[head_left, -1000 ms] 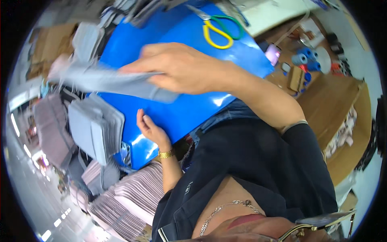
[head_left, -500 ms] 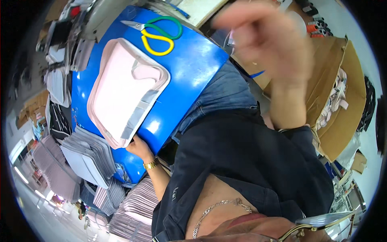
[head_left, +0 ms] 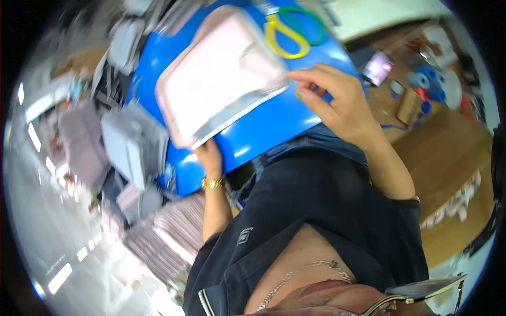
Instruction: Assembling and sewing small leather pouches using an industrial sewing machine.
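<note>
A pale pink bag piece (head_left: 211, 79), roughly rectangular with rounded corners, a raised rim and a grey strip along its near side, lies tilted on the blue tabletop (head_left: 308, 105). My left hand (head_left: 211, 158), with a gold watch at the wrist, grips its near left corner; part of the fingers is hidden under it. By the right corner is my right hand (head_left: 340, 102), fingers bent, thumb and index tips apart. Whether the index tip touches the rim I cannot tell. Beyond that corner lie scissors (head_left: 287, 42) with one yellow and one green handle loop.
Stacked grey panels (head_left: 124, 139) stand left of the table, with striped pinkish stacks (head_left: 166, 237) nearer me. On the right are a cardboard box (head_left: 443, 152) holding light fabric pieces, a lit phone (head_left: 378, 68) and blue spools (head_left: 429, 81).
My right hand has come down from its raised, blurred position to the bag piece's right corner. My left hand keeps its corner. The whole view has turned and shifted.
</note>
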Demonstrator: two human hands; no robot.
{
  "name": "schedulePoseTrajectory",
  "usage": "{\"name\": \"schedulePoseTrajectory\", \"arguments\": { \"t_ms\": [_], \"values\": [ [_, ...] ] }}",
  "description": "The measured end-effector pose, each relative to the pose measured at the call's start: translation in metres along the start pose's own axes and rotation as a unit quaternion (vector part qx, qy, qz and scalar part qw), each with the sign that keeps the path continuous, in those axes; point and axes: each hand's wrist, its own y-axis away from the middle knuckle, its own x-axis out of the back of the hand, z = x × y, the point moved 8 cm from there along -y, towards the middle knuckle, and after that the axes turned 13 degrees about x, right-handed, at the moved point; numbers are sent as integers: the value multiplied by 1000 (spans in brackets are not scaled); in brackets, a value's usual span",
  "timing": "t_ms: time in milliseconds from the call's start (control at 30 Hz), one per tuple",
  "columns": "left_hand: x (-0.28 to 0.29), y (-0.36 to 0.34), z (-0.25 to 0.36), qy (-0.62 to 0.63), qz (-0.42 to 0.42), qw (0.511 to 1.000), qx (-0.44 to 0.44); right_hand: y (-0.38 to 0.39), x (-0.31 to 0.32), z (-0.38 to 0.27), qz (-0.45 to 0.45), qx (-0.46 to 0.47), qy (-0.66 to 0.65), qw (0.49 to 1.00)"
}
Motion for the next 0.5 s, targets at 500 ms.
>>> {"name": "schedulePoseTrajectory", "arguments": {
  "t_ms": [500],
  "values": [
    [43,51,126,-39,-33,988,-143,-29,-108,-3,-263,213,239,910]
  ]
}}
